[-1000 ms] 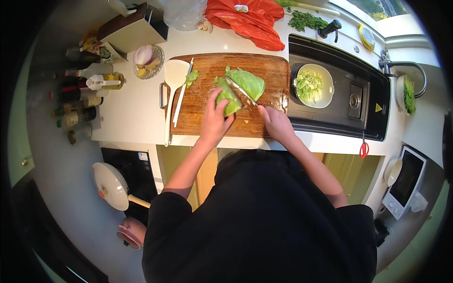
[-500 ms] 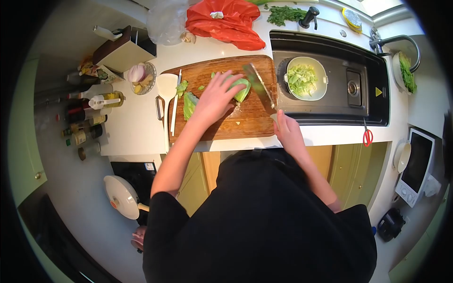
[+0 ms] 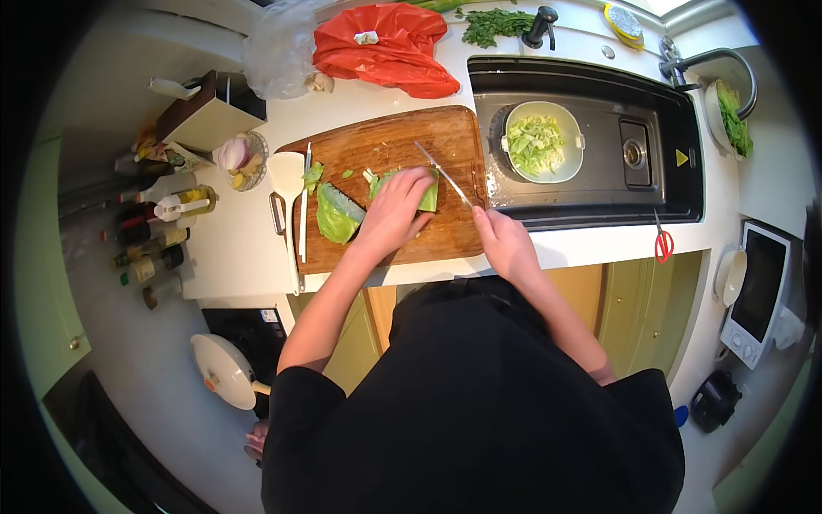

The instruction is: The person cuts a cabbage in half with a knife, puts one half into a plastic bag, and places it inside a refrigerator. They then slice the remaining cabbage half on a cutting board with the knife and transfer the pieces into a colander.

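My left hand bends its fingers over a piece of green cabbage, pressing it to the wooden cutting board. In my right hand is the handle of a kitchen knife. Its blade slants up and left, close by the cut side of that cabbage, and shows as a thin line from above. Left of my left hand lies another cabbage wedge, with small leaf scraps near it. Across the board's left end rest a cream spatula and a slim white stick.
Right of the board, the dark sink holds a bowl of shredded cabbage. Red scissors lie at the counter's front edge. A red plastic bag sits behind the board; a knife block and several bottles stand left.
My left hand has settled onto the cabbage, fingers curling in. The knife has turned from showing its broad blade to nearly edge-on, beside the cabbage. The whole view has shifted slightly.
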`<control>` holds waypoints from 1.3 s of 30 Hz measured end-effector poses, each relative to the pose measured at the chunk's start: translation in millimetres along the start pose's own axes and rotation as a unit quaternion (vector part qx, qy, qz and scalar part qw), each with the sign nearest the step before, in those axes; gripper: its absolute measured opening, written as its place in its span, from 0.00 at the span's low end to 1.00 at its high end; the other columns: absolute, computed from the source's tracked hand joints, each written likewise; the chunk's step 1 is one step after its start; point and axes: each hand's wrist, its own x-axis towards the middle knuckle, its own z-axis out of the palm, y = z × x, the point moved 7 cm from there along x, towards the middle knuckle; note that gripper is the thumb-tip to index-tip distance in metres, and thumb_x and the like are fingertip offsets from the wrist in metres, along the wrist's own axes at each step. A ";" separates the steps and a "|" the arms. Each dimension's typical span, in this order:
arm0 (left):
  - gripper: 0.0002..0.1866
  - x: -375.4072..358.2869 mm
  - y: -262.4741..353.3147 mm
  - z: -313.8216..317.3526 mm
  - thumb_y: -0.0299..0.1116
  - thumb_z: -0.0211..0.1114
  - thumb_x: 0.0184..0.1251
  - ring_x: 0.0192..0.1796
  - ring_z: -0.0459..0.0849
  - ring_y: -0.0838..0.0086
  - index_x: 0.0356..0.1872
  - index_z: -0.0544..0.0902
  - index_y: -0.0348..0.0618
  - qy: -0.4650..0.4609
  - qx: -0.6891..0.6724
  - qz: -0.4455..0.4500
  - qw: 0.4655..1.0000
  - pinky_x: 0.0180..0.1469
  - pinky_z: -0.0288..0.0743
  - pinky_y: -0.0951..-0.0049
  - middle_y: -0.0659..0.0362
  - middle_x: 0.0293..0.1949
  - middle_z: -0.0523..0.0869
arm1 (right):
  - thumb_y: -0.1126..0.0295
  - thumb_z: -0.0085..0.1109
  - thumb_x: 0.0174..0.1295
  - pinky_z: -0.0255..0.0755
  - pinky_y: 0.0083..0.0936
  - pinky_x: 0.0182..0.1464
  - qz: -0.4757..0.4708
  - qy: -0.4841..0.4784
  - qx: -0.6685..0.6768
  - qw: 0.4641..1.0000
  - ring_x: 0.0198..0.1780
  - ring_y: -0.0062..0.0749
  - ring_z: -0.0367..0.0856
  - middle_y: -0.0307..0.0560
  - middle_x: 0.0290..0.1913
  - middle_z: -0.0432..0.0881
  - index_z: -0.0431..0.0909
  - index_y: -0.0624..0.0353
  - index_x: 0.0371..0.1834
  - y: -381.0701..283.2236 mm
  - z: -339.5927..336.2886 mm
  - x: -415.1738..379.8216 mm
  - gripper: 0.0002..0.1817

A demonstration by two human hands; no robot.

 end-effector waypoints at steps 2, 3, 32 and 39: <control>0.30 -0.7 -5.7 4.0 0.37 0.78 0.60 0.66 0.76 0.52 0.62 0.77 0.40 0.003 -0.042 0.004 0.999 0.70 0.70 0.53 0.52 0.61 0.79 | 0.49 0.47 0.82 0.75 0.58 0.45 -0.016 0.001 -0.028 0.999 0.40 0.71 0.83 0.70 0.33 0.85 0.80 0.67 0.32 -7.4 0.6 -1.1 0.30; 0.30 -1.3 -7.8 7.3 0.39 0.78 0.61 0.66 0.77 0.52 0.62 0.78 0.40 0.002 -0.048 0.003 0.999 0.70 0.70 0.53 0.52 0.61 0.79 | 0.49 0.47 0.82 0.75 0.59 0.45 -0.019 -0.003 -0.036 0.999 0.40 0.71 0.83 0.70 0.32 0.85 0.79 0.67 0.32 -9.5 0.7 -4.8 0.30; 0.15 0.3 -24.5 20.9 0.31 0.67 0.67 0.60 0.79 0.49 0.52 0.80 0.39 0.071 -0.149 -0.031 0.986 0.66 0.71 0.52 0.48 0.55 0.82 | 0.49 0.42 0.84 0.75 0.57 0.39 -0.004 -0.004 0.052 0.999 0.35 0.70 0.82 0.69 0.28 0.83 0.79 0.65 0.34 12.8 40.8 16.7 0.31; 0.12 0.7 -21.7 16.8 0.24 0.66 0.64 0.57 0.80 0.49 0.48 0.81 0.39 0.117 -0.137 -0.042 0.983 0.63 0.73 0.54 0.49 0.51 0.83 | 0.52 0.47 0.83 0.74 0.56 0.36 -0.055 0.023 0.019 0.998 0.33 0.68 0.82 0.65 0.25 0.81 0.78 0.63 0.33 -10.0 14.1 -10.8 0.26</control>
